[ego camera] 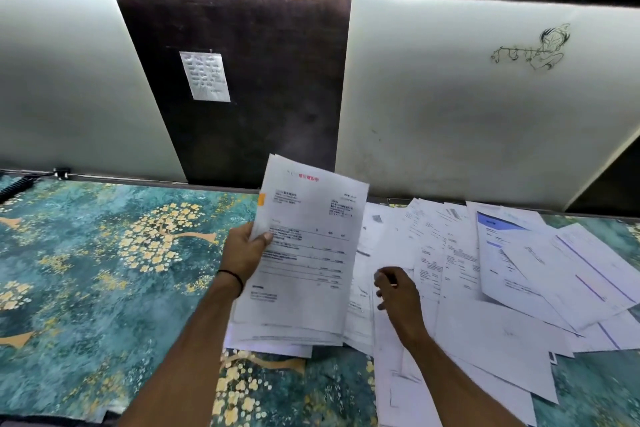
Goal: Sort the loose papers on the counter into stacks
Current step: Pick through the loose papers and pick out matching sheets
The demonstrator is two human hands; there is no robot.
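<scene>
Early in sort, by look of spread. Holds small sheaf (304,253) in left hand (247,250), thumb pinching its left edge, above desk (104,253). Rests right hand (398,295) on loose papers (519,270), fingers (381,279) curled; cannot tell if pinching sheet. Left to stack: messy fan at desk's right.

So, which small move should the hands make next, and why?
Probably the right hand should lift one sheet from the loose white printed papers under it toward the bundle of white sheets gripped by the left hand: the pile lies fanned and unsorted on the teal floral counter.
</scene>
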